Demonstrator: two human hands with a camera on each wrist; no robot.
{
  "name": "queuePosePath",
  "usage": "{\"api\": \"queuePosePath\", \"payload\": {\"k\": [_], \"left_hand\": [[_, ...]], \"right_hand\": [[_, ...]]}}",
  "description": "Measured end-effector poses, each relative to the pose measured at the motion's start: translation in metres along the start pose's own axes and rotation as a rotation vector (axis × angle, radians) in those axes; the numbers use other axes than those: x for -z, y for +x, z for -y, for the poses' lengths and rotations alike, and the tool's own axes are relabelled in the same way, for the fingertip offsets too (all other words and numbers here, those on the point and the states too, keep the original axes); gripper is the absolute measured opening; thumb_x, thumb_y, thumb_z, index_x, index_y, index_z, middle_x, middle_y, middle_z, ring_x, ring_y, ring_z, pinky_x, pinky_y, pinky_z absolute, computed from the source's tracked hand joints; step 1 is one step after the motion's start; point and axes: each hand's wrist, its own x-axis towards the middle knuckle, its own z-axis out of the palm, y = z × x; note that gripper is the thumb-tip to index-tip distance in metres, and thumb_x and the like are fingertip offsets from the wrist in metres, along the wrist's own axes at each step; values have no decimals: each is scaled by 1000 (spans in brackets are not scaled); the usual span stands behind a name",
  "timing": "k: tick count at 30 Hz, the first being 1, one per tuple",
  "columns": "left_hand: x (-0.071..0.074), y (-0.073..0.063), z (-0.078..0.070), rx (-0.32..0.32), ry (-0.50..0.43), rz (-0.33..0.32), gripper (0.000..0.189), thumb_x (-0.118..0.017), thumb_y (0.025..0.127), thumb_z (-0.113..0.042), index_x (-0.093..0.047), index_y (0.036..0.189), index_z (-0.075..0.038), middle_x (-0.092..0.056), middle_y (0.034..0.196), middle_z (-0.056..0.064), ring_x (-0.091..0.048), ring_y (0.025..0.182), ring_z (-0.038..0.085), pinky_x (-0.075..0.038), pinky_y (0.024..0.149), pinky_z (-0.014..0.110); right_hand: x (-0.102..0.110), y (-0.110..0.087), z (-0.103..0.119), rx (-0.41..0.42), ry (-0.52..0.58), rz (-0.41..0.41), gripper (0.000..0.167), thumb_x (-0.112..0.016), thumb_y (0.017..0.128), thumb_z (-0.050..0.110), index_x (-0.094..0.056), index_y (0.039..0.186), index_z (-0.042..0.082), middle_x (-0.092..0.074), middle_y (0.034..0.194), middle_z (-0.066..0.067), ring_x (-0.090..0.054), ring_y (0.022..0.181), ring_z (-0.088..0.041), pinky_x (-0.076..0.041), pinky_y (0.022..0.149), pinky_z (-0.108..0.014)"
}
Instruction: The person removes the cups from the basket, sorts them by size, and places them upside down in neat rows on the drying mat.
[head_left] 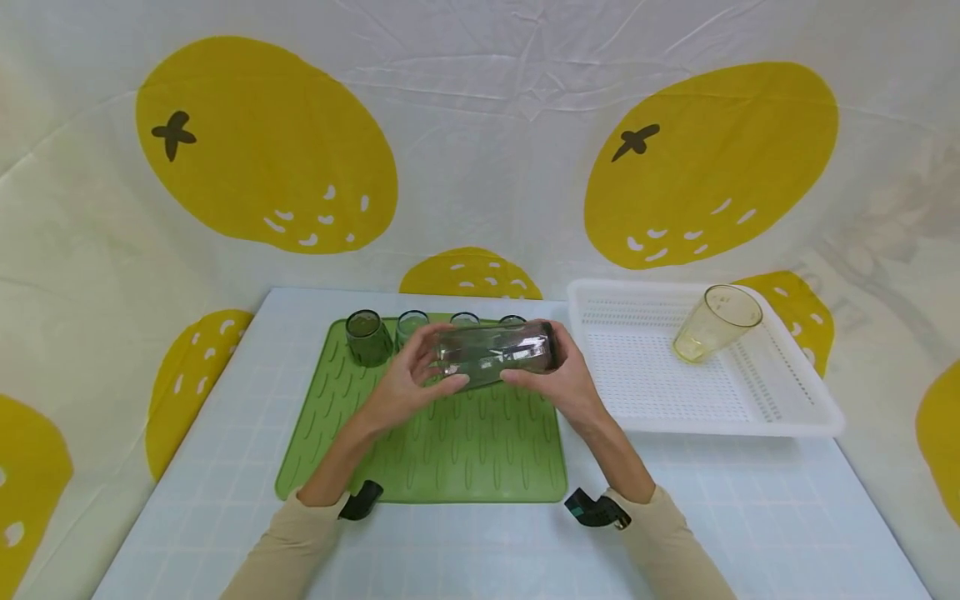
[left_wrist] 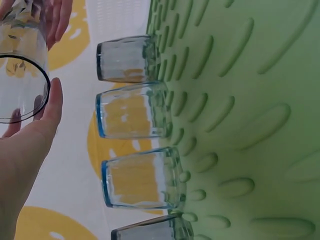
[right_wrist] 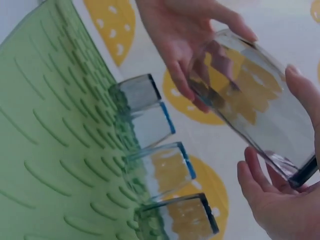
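Note:
A tall grey-tinted drinking glass lies sideways in the air above the green drying mat. My left hand holds its rim end, thumb in front and fingers behind. At the thick dark base end, my right hand grips with thumb and fingers. In the left wrist view the dark rim of the tall glass is beside the left thumb. The right wrist view shows the glass spanning both hands. Several short glasses stand in a row along the mat's back edge, including a dark grey one and a blue-rimmed one.
To the right sits a white perforated plastic basket, with a yellow-tinted glass leaning inside it. A pale blue checked cloth covers the table. Behind hangs a white curtain printed with yellow fruit.

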Motion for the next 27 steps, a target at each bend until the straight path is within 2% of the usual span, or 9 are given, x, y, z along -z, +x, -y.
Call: {"api": "queuePosePath", "payload": {"k": [3, 6, 11, 16, 19, 23, 27], "left_hand": [[1, -2, 2, 14, 17, 10, 76, -80, 92, -16, -35, 153, -8, -46, 149, 15, -50, 137, 32, -45, 111, 44], [2, -5, 3, 38, 47, 20, 75, -79, 92, -18, -36, 153, -9, -48, 148, 15, -53, 132, 34, -46, 109, 47], [4, -8, 4, 80, 119, 41, 74, -79, 93, -23, -38, 154, -11, -51, 148, 13, -51, 135, 32, -41, 113, 54], [4, -10, 3, 192, 230, 84, 79, -80, 92, -34, -39, 156, -16, -49, 149, 10, -51, 134, 32, -47, 107, 52], [2, -11, 4, 247, 275, 128, 85, -79, 92, -40, -34, 159, -14, -46, 152, 13, -50, 137, 34, -49, 105, 51], [2, -11, 7, 260, 265, 153, 88, -78, 93, -40, -30, 161, -10, -44, 154, 17, -47, 139, 38, -50, 104, 51], [6, -12, 11, 253, 257, 145, 81, -74, 96, -38, -33, 160, -13, -44, 154, 16, -48, 137, 38, -51, 102, 51]], "right_hand": [[-4, 0, 0, 10, 71, -6, 70, -87, 81, 10, -52, 141, 13, -63, 122, -10, -65, 104, -21, -58, 81, -28], [-9, 2, 1, 46, 157, 6, 68, -84, 82, 3, -50, 140, 12, -64, 121, -8, -66, 105, -18, -57, 82, -26], [-16, 6, 3, 96, 250, 60, 67, -79, 85, -1, -46, 142, 13, -60, 127, -8, -63, 111, -19, -56, 84, -27], [-23, 9, 8, 119, 272, 111, 68, -79, 87, 5, -43, 144, 14, -58, 134, -10, -60, 121, -24, -55, 94, -31], [-27, 10, 10, 132, 266, 133, 71, -81, 88, 10, -42, 148, 14, -57, 138, -11, -58, 126, -26, -53, 99, -34], [-30, 12, 10, 152, 252, 138, 74, -83, 88, 13, -43, 150, 14, -56, 140, -14, -58, 125, -29, -53, 99, -36], [-33, 14, 8, 171, 245, 140, 74, -84, 87, 13, -44, 149, 12, -57, 139, -16, -59, 124, -31, -54, 98, -37]]}}
